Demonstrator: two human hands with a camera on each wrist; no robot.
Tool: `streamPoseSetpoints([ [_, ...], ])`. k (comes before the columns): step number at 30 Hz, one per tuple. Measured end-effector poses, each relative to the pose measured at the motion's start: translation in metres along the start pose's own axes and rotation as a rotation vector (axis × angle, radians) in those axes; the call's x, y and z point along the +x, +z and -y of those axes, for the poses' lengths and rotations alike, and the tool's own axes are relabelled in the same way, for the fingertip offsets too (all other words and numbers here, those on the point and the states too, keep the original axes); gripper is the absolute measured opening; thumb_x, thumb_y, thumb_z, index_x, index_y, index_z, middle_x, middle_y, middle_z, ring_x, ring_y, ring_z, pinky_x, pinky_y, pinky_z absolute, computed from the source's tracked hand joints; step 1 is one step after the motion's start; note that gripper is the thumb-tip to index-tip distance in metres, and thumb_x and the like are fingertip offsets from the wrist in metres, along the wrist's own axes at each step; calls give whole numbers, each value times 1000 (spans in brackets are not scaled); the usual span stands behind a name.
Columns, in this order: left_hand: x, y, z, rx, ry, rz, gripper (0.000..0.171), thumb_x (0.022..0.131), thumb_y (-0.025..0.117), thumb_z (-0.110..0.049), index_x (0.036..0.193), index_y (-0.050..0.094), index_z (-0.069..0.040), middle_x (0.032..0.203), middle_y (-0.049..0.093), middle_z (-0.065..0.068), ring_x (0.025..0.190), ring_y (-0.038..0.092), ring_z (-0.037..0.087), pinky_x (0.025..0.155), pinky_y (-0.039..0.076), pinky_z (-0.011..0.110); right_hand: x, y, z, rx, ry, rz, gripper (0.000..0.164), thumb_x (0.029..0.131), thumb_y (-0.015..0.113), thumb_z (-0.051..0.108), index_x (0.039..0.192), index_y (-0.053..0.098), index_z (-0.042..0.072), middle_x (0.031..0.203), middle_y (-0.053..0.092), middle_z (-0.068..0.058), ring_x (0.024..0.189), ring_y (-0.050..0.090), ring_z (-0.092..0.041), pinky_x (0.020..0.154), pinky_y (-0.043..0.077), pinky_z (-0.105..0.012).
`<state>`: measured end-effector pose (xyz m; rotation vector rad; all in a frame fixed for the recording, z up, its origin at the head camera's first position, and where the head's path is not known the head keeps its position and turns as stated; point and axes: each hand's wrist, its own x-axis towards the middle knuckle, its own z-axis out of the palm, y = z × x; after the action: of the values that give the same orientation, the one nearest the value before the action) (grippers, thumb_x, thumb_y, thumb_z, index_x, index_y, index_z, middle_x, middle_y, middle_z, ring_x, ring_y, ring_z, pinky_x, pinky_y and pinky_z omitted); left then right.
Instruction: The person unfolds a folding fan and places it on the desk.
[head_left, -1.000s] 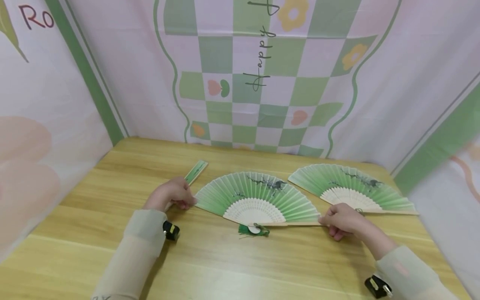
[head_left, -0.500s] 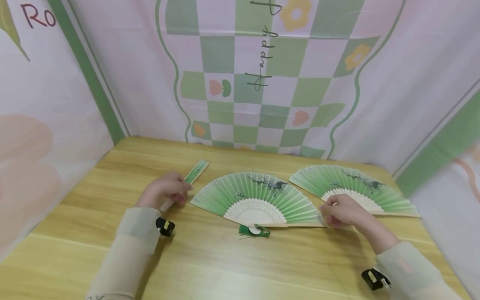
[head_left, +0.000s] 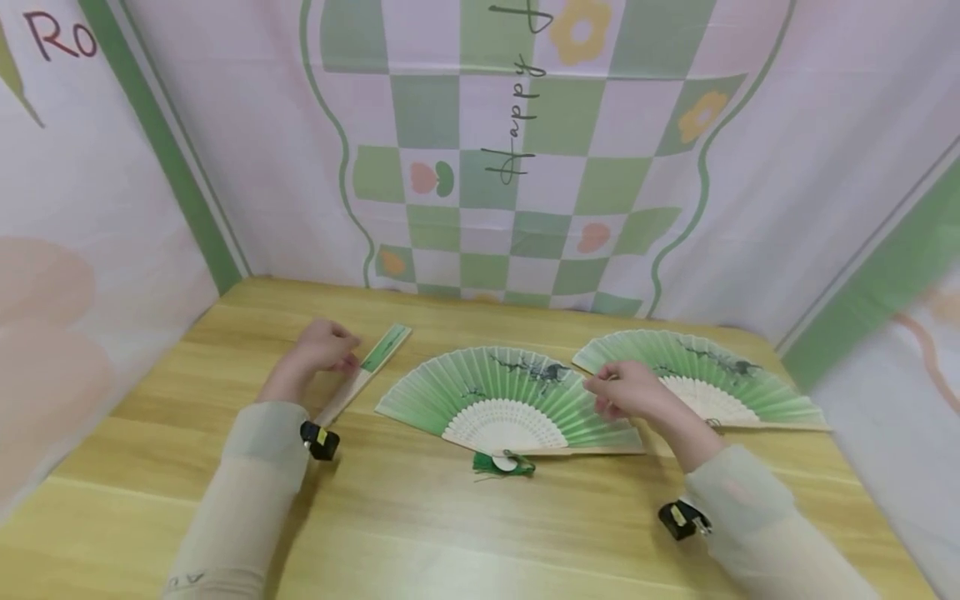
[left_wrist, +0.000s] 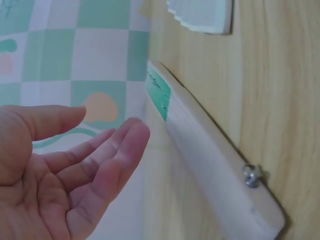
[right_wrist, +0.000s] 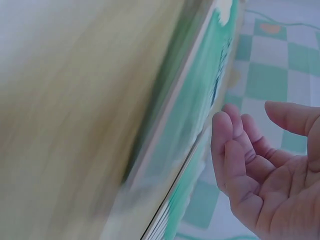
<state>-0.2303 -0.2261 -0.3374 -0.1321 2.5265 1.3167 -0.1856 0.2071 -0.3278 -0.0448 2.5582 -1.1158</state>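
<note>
My left hand [head_left: 322, 348] is just left of a folded hand fan [head_left: 382, 350] with a green printed strip and pale ribs. In the left wrist view, the left fingers [left_wrist: 132, 145] are loosely bent, thumb apart, holding nothing. An unfolded green hand fan [head_left: 502, 400] with a dark branch print lies mid-table, its green tassel [head_left: 491, 463] at the pivot. Over its right part hovers my right hand [head_left: 628, 390], empty, with relaxed fingers [right_wrist: 222, 127] in the right wrist view. Another unfolded fan [head_left: 705, 371] lies behind it at the right, partly hidden by that hand.
The wooden table [head_left: 420, 533] meets a fabric backdrop [head_left: 491, 225] with green checks at its far edge. Fabric walls [head_left: 97, 225] close in both sides. A small black camera [head_left: 320, 440] sits on the left wrist, another camera [head_left: 682, 519] on the right.
Both hands have let go of the middle fan's ends. My left hand has moved left and away, beside the folded fan; the right hand has risen and moved left over the middle fan.
</note>
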Motion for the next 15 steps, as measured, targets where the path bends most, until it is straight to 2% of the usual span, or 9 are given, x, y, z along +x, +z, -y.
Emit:
streamPoseSetpoints([
  [5, 7, 0, 0, 10, -2, -26, 43, 103, 51, -16, 130, 48, 16, 111, 66, 27, 85, 67, 18, 83, 60, 30, 16, 14, 22, 71, -19, 4, 33, 102, 53, 24, 111, 58, -7, 84, 67, -11, 68, 64, -16, 65, 58, -29],
  [9, 14, 3, 5, -20, -5, -7, 42, 103, 50, -15, 130, 48, 17, 104, 64, 20, 80, 63, 15, 81, 59, 28, 27, 29, 42, 200, -23, 43, 38, 103, 50, 23, 123, 55, -10, 94, 68, -15, 69, 65, -14, 63, 57, -23],
  [12, 18, 8, 8, -13, -4, 0, 41, 102, 49, -13, 129, 49, 18, 99, 63, 15, 76, 60, 12, 77, 58, 25, 36, 43, 56, 333, -12, 79, 43, 104, 50, 22, 133, 50, -10, 107, 68, -20, 75, 68, -14, 71, 59, -23],
  [15, 20, 12, 9, 23, -2, -4, 41, 101, 48, -12, 130, 51, 17, 104, 63, 18, 77, 59, 11, 73, 55, 23, 43, 59, 69, 470, -11, 136, 47, 105, 47, 24, 139, 45, -9, 124, 63, -24, 92, 70, -21, 86, 59, -27],
])
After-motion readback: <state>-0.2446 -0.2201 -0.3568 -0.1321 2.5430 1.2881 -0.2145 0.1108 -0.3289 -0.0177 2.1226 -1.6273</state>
